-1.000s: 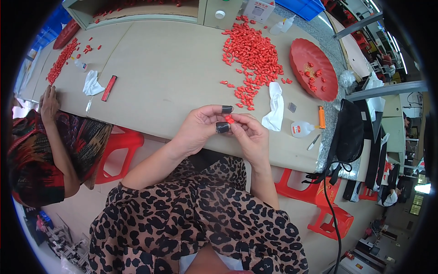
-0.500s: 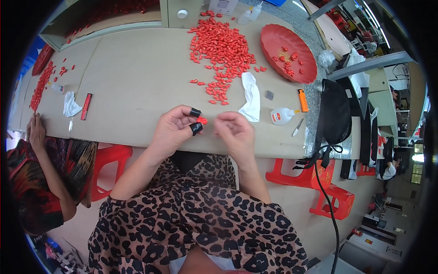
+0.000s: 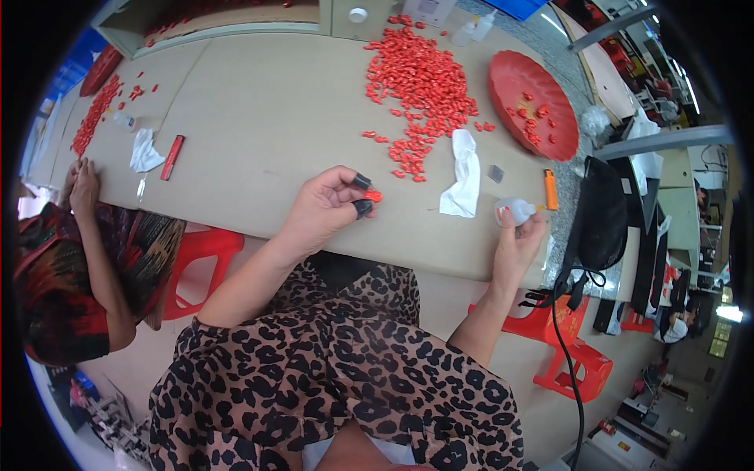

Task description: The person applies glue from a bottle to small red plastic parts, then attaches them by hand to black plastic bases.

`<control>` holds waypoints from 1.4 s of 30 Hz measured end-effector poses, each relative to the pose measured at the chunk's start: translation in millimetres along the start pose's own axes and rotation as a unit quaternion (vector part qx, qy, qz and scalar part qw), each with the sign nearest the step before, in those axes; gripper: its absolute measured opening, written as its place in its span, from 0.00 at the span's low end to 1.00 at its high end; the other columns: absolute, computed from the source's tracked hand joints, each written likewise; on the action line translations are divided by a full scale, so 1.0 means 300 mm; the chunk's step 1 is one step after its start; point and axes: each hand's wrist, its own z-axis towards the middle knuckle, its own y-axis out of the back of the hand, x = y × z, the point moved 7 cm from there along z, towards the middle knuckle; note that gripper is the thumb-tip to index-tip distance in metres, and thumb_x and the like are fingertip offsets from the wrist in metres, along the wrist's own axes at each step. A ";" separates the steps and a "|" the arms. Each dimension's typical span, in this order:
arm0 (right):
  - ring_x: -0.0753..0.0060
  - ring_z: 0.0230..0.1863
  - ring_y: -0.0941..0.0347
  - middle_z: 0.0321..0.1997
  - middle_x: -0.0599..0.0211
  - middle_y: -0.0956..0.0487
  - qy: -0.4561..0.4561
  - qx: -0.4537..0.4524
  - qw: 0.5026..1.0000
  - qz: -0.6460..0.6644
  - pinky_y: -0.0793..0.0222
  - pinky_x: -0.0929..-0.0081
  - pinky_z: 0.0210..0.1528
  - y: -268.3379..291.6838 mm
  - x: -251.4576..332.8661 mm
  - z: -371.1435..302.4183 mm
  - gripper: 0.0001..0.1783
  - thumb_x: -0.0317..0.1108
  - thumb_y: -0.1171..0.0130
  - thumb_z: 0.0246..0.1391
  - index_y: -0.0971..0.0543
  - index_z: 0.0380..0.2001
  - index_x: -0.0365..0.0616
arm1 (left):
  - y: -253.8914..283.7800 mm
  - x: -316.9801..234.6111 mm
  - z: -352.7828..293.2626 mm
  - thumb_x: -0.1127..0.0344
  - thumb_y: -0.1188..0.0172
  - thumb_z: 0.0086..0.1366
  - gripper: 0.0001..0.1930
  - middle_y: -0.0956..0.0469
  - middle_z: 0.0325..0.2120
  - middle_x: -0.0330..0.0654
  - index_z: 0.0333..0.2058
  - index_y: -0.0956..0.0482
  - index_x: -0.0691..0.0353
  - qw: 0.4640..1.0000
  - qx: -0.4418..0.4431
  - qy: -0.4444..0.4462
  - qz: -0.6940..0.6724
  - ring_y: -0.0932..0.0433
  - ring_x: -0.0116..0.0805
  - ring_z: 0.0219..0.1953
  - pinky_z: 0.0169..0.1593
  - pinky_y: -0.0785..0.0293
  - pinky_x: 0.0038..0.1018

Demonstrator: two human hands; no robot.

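Red piece and left hand are together above the near part of the tabletop, that hand's grip closed in a pinch, the piece between black-wrapped fingertips. The right hand has thumb and fingers at a squat translucent bottle, though at this angle I can't tell whether that grip is closed on it. Beyond lie a white cloth, a scalloped red tray and a loose red pile.

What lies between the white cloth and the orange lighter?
Head view: a small grey square, with the bottle at the right hand slightly lower in frame.
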 end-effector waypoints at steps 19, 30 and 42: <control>0.65 0.34 0.31 0.36 0.59 0.31 -0.130 0.191 0.863 0.449 0.34 0.74 0.29 -0.260 0.138 -0.131 0.22 0.34 0.44 0.42 0.38 0.41 0.42 | 0.014 -0.010 -0.013 0.82 0.51 0.51 0.08 0.26 0.29 0.42 0.31 0.32 0.66 1.000 -0.016 -0.013 0.017 0.27 0.26 0.31 0.38 0.31 0.21; 0.77 0.23 0.39 0.32 0.66 0.30 -0.307 0.151 0.705 0.621 0.46 0.83 0.19 -0.333 0.082 -0.170 0.20 0.39 0.44 0.44 0.34 0.39 0.43 | 0.019 -0.011 -0.015 0.80 0.50 0.52 0.07 0.27 0.30 0.42 0.32 0.32 0.66 1.000 -0.015 -0.021 -0.007 0.27 0.27 0.34 0.38 0.28 0.24; 0.77 0.20 0.39 0.31 0.63 0.30 -0.212 0.163 0.827 0.495 0.44 0.83 0.18 -0.350 0.085 -0.167 0.19 0.42 0.47 0.47 0.33 0.38 0.40 | 0.009 -0.012 -0.015 0.79 0.49 0.53 0.07 0.27 0.31 0.41 0.33 0.31 0.68 1.000 -0.001 -0.007 0.024 0.27 0.26 0.34 0.39 0.29 0.22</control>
